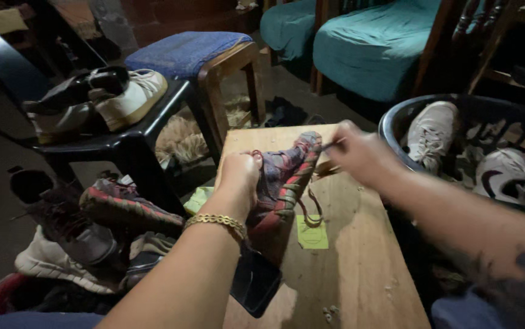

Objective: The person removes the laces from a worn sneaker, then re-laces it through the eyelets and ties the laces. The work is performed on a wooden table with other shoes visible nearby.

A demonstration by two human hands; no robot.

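Head view
Nearest: left forearm with gold chain bracelet (pixel 215 221), reaching up from the bottom edge.
Left hand (pixel 239 176): grip clenched around the collar of a red and grey sneaker (pixel 282 183), holding it tilted over the wooden worktop (pixel 360 268).
Right hand (pixel 363 155): grip pinched on the end of a shoelace (pixel 329 145), pulled taut just beside the sneaker's toe.
Sneaker: between both grips, sole toward the right hand, loose lace loop hanging under it.
Below the left grip: dark phone (pixel 255 283) at the worktop's edge; yellow sticky note (pixel 312 233) just right of it.
Right of the right grip: dark laundry basket (pixel 396 122) holding white sneakers (pixel 431 134).
Left of the left grip: pile of shoes (pixel 86 231) on the floor; further up, black table (pixel 134 143) carrying a white shoe (pixel 133 97).
Beyond both grips: blue cushioned stool (pixel 189 52), teal chairs (pixel 372 49).
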